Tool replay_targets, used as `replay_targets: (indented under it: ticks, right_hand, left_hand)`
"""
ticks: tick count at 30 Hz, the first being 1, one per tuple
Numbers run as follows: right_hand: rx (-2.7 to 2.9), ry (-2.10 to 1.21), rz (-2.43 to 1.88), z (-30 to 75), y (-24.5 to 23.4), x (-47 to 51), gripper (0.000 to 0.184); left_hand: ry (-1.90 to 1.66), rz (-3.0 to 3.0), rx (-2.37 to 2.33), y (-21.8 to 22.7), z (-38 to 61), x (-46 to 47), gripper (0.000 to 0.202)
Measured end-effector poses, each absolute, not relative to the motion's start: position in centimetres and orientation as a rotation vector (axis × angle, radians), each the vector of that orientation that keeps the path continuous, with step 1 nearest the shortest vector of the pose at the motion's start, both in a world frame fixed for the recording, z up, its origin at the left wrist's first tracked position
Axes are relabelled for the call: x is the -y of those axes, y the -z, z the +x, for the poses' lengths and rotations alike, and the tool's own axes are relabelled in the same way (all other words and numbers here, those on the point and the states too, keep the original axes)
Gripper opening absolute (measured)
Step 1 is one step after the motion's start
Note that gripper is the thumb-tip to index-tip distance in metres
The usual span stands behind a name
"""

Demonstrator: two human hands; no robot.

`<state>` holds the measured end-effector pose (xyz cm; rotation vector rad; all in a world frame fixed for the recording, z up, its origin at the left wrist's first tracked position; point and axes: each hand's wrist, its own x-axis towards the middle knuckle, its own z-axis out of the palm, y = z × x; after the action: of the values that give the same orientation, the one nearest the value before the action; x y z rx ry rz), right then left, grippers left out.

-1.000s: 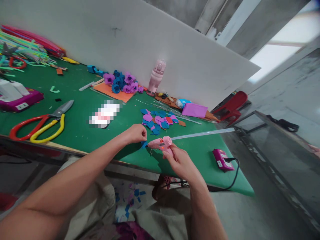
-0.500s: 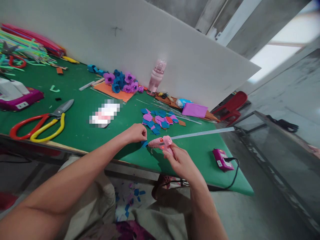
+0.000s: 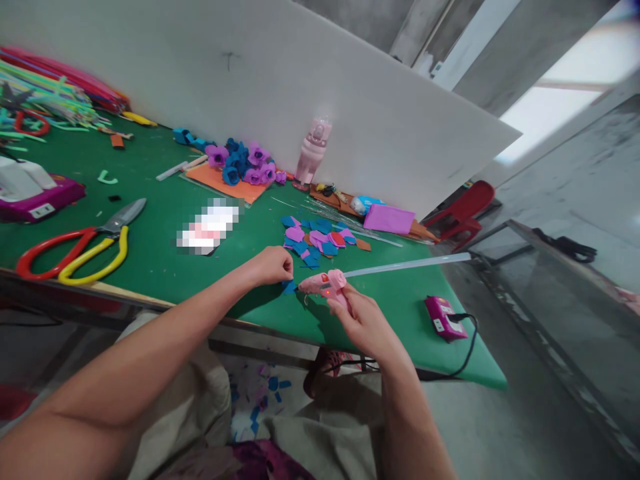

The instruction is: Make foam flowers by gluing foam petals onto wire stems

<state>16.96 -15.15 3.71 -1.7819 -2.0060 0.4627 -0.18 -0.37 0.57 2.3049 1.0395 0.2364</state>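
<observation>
My right hand [image 3: 364,321] grips a pink glue gun [image 3: 324,285] with a long clear glue stick [image 3: 407,265] sticking out of its back toward the right. The gun's nozzle points left at a small blue foam piece [image 3: 289,287], which my left hand [image 3: 273,265] pinches just above the green table [image 3: 165,253]. A pile of blue, purple and red foam pieces [image 3: 317,239] lies just beyond both hands.
Red and yellow shears [image 3: 75,248] lie at the left front edge. Foam flowers [image 3: 243,165] on an orange sheet, a pink bottle [image 3: 312,151] and a purple foam block [image 3: 389,219] stand near the white board. A magenta power strip [image 3: 444,319] sits at the right corner.
Almost nothing has moved. The glue gun and my right hand have shifted very slightly up and to the right, and the view has drifted a little.
</observation>
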Motion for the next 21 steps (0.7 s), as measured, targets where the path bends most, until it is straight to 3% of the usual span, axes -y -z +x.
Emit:
replay_targets:
  ticks: [10, 21]
  right_hand:
    - [1.908, -0.591, -1.779, 17.5, -4.4, 15.4, 0.027]
    - [2.008, -0.518, -1.752, 16.1, -3.8, 15.1, 0.021]
  left_hand:
    - [-0.222, 2.322, -1.050, -0.7, -0.1, 0.4, 0.016]
    - [-0.237, 2.332, -1.038, -0.6, -0.1, 0.4, 0.017]
